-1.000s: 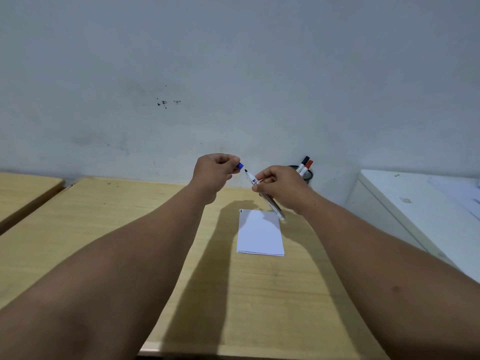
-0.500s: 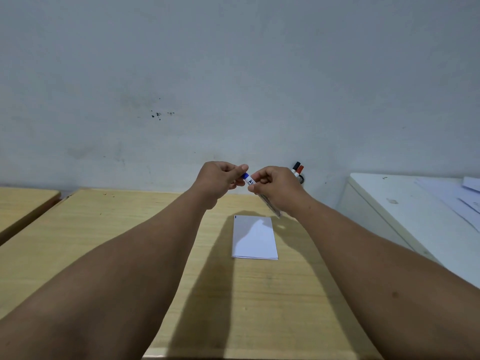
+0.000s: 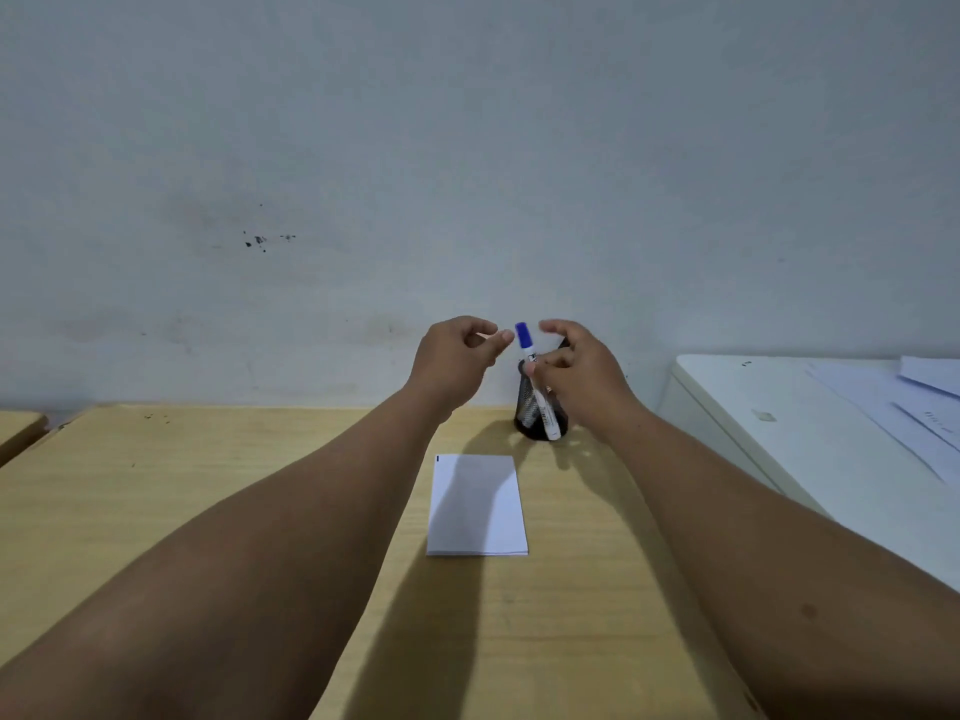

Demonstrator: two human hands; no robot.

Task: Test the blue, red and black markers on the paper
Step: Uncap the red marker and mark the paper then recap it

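Note:
My right hand point(image 3: 582, 376) grips a white marker with a blue cap point(image 3: 524, 339) by the middle of its barrel. The marker stands nearly upright, cap up, in front of a black mesh pen holder point(image 3: 530, 407). My left hand point(image 3: 454, 358) hovers just left of the cap with loosely curled fingers and holds nothing. A folded white paper point(image 3: 478, 506) lies on the wooden table point(image 3: 260, 485) below both hands, with a small dark mark at its top left corner. The right hand hides the red and black markers.
A white cabinet point(image 3: 769, 407) with loose sheets point(image 3: 893, 407) on top stands against the table's right side. Another wooden table point(image 3: 18, 426) sits at the far left. A grey wall rises right behind the pen holder.
The blue cap, held apart in my left hand a second ago, is now on the marker. My left hand has let go of it. The marker has swung upright by the holder.

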